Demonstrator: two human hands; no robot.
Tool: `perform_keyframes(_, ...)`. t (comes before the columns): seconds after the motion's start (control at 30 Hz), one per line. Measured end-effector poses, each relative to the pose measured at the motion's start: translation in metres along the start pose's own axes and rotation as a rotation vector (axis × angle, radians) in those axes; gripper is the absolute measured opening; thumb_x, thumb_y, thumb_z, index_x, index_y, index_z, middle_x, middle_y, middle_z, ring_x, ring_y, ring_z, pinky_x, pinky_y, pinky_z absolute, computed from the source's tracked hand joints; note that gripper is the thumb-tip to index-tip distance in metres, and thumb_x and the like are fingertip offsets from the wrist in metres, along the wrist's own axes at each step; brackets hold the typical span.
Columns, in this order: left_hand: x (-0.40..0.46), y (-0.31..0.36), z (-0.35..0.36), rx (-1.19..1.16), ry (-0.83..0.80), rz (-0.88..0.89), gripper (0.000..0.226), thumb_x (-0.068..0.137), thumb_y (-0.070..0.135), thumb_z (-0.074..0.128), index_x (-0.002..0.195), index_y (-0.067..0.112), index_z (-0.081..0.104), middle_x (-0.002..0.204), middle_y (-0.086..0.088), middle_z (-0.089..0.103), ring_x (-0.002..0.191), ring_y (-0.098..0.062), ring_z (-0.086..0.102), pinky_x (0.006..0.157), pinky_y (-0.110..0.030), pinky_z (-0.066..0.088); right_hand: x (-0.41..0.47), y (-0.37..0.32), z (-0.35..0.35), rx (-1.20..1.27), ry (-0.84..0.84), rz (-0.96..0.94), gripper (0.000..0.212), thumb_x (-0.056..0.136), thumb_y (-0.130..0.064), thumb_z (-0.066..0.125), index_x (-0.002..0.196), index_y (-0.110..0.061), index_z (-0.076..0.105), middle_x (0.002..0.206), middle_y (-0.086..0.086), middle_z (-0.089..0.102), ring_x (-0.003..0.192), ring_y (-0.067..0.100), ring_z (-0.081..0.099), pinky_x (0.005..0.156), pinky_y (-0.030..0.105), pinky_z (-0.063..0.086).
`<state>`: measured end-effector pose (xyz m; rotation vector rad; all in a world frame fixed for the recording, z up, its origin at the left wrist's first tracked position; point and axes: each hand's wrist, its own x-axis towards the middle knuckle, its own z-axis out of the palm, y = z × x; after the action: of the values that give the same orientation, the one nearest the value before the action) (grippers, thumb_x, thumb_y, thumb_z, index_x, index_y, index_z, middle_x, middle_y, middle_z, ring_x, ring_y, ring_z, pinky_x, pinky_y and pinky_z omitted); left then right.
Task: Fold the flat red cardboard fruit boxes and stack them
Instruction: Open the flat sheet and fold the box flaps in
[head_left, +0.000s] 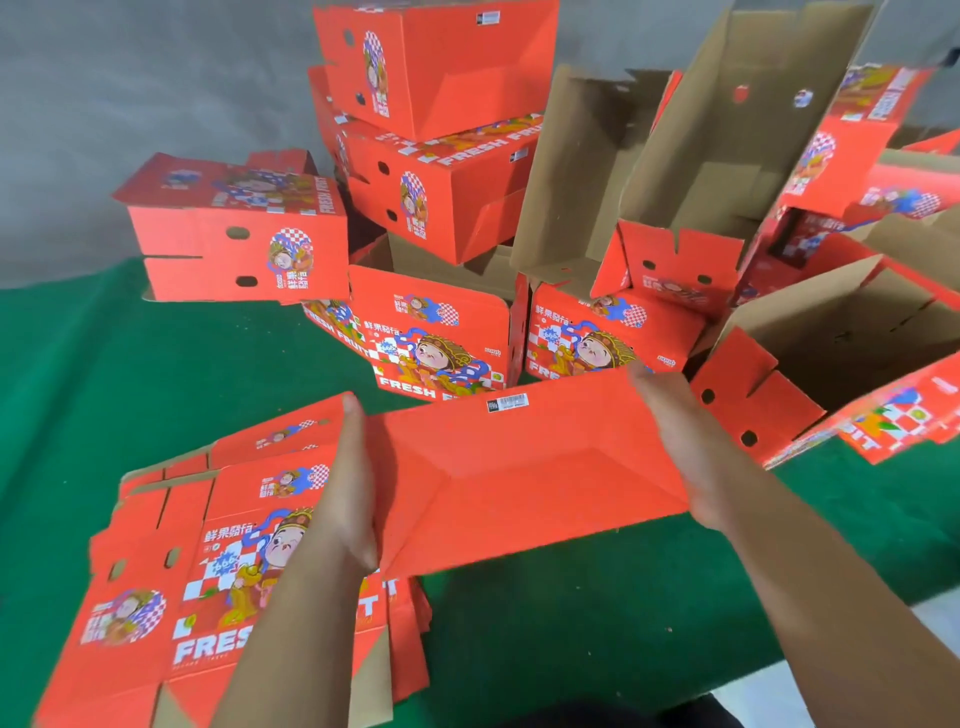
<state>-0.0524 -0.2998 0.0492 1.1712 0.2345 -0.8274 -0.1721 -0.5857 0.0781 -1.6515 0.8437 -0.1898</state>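
hands: my left (347, 499) and right (675, 441) flat, pressing box (519, 467) ends
open boxes (841, 332): nothing inside
flat stack (156, 571): on counter (104, 374)

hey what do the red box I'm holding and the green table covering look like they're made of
The red printed fruit box between your hands looks like corrugated cardboard: matte red print outside, and the open boxes nearby show plain brown board inside, with sharp fold creases. The green table covering looks like felt or short-pile fabric, dull and slightly fuzzy, though the exact textile is unclear.
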Motion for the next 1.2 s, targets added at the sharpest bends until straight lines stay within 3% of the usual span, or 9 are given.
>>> perform_keyframes(0.13,-0.011,-0.013,-0.004,0.029,0.155,0.614,0.032,0.094,0.051,0.060,0.098,0.026,0.080,0.114,0.006,0.077,0.113,-0.022,0.072,0.088,-0.040,0.054,-0.023,-0.006,-0.002,0.383,-0.293,0.020,0.025,0.097,-0.064,0.055,0.113,-0.051,0.069,0.119,-0.013,0.072,0.118,0.017,0.065,0.093,0.043,0.057)
perform_keyframes(0.23,-0.014,-0.021,0.000,0.156,0.072,0.929,0.038,0.086,0.022,0.061,0.123,0.025,0.066,0.145,0.015,0.060,0.128,-0.006,0.060,0.092,-0.027,0.055,-0.026,0.016,-0.012,0.103,-0.285,-0.063,0.089,0.080,-0.057,0.079,0.155,-0.048,0.033,0.158,-0.013,0.044,0.140,0.014,0.048,0.120,0.049,0.033)
perform_keyframes(0.33,-0.013,-0.012,0.002,0.155,0.017,0.699,0.079,0.081,0.023,0.065,0.153,0.044,0.040,0.154,0.017,0.049,0.127,-0.005,0.062,0.091,-0.032,0.058,-0.038,0.016,-0.018,-0.050,-0.189,-0.325,0.088,0.087,-0.050,0.077,0.156,-0.054,0.024,0.157,-0.032,0.033,0.141,-0.006,0.036,0.113,0.026,0.031)
perform_keyframes(0.43,-0.008,-0.014,0.006,0.073,-0.122,0.176,0.069,0.079,0.038,0.083,0.143,0.026,0.058,0.127,-0.006,0.073,0.099,-0.026,0.077,0.074,-0.045,0.062,-0.041,0.020,-0.024,-0.111,-0.210,-0.510,0.087,0.093,-0.030,0.077,0.157,-0.052,0.024,0.146,-0.035,0.050,0.131,-0.013,0.049,0.099,0.007,0.042)
perform_keyframes(0.57,-0.002,-0.038,0.001,0.202,0.075,0.648,0.064,0.081,0.032,0.088,0.133,0.028,0.050,0.105,0.001,0.074,0.073,-0.014,0.073,0.055,-0.034,0.058,-0.033,0.024,-0.021,-0.142,-0.119,-0.535,0.079,0.094,-0.009,0.072,0.145,-0.054,0.033,0.129,-0.028,0.062,0.117,0.000,0.064,0.095,0.027,0.057)
perform_keyframes(0.7,0.009,-0.039,-0.013,0.586,0.126,0.933,0.064,0.089,0.005,0.077,0.121,0.054,0.049,0.116,0.022,0.066,0.105,0.001,0.065,0.089,-0.013,0.050,-0.028,0.035,-0.009,0.073,0.030,-0.409,0.050,0.088,-0.011,0.071,0.128,-0.033,0.053,0.123,-0.012,0.069,0.122,0.013,0.063,0.110,0.048,0.046)
perform_keyframes(0.8,0.012,-0.047,-0.019,0.584,0.065,0.773,0.049,0.084,0.019,0.067,0.120,0.050,0.057,0.117,0.013,0.071,0.111,-0.007,0.067,0.088,-0.020,0.052,-0.024,0.049,0.001,0.095,0.033,-0.208,0.036,0.075,-0.029,0.071,0.110,-0.034,0.066,0.111,-0.017,0.072,0.115,0.010,0.062,0.113,0.049,0.043)
perform_keyframes(1.0,0.016,-0.056,-0.017,0.220,0.197,0.504,0.041,0.090,0.048,0.061,0.130,0.050,0.055,0.137,0.009,0.064,0.131,-0.014,0.057,0.110,-0.037,0.041,-0.018,0.072,0.011,0.158,0.077,-0.050,0.086,0.093,-0.017,0.074,0.158,-0.032,0.020,0.125,-0.015,0.057,0.122,0.014,0.055,0.115,0.049,0.040)
perform_keyframes(1.2,0.023,-0.052,0.007,0.473,0.003,0.325,0.043,0.096,0.073,0.046,0.121,0.049,0.071,0.123,0.024,0.071,0.115,-0.006,0.069,0.095,-0.026,0.045,-0.012,0.064,0.016,0.016,-0.086,-0.044,0.046,0.096,-0.034,0.069,0.139,-0.042,0.054,0.128,-0.017,0.062,0.119,0.013,0.061,0.104,0.043,0.050)
